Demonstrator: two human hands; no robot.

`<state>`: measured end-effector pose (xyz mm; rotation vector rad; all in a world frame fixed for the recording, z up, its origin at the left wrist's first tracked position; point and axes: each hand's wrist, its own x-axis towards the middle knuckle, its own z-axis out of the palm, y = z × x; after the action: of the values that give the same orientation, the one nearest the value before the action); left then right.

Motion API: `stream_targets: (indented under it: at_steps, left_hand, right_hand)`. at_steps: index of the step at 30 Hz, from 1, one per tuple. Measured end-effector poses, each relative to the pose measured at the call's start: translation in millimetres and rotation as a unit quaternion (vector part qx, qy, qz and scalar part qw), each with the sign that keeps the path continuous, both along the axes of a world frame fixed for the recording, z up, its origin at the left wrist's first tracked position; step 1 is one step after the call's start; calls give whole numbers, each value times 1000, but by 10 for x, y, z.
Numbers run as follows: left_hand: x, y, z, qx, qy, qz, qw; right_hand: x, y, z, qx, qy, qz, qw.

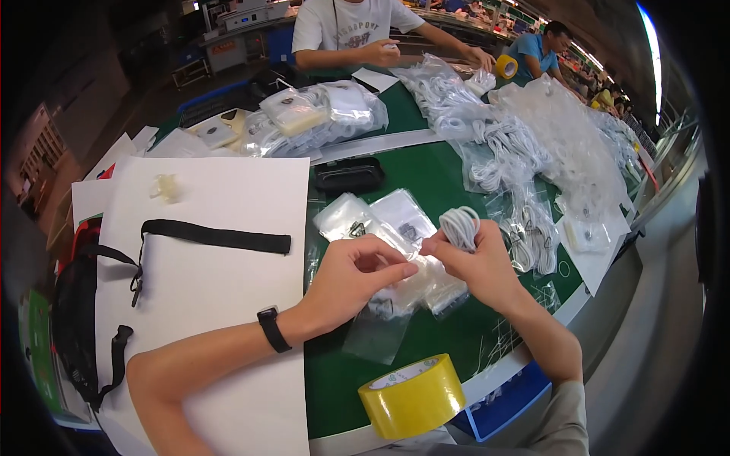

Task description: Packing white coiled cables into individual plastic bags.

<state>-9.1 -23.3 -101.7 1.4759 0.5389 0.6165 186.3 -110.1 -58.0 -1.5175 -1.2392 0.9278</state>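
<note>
Right hand [490,270] is gripping a coiled white cable [459,228], fingers closed, above the green table [328,380]. Left hand [351,283] is nearly closing thumb and forefinger over clear plastic bags [376,340]; cannot tell whether it is pinching one.

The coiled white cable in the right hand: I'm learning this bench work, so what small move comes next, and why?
Probably open one of the clear bags using the left hand, which is over them: the right hand holds the coiled white cable unbagged, and bagged cables lie nearby.
</note>
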Motion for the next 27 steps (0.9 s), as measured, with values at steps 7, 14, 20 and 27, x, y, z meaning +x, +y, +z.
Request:
stream_targets:
  at_steps: [7,14,20,27]
  left_hand:
    - [7,64,-147,-84,-16,24,996]
    - [-9,-23,-81,-5,30,55,998]
    - [-26,-59,-105,41,48,36,997]
    - [-31,-93,-134,81,38,39,995]
  right_hand:
    - [92,103,-88,62,75,-57,994]
    - [171,71,-53,200,68,-53,976]
    - [314,52,61,228,-284,104,926]
    - [264,28,84,165,-261,94,946]
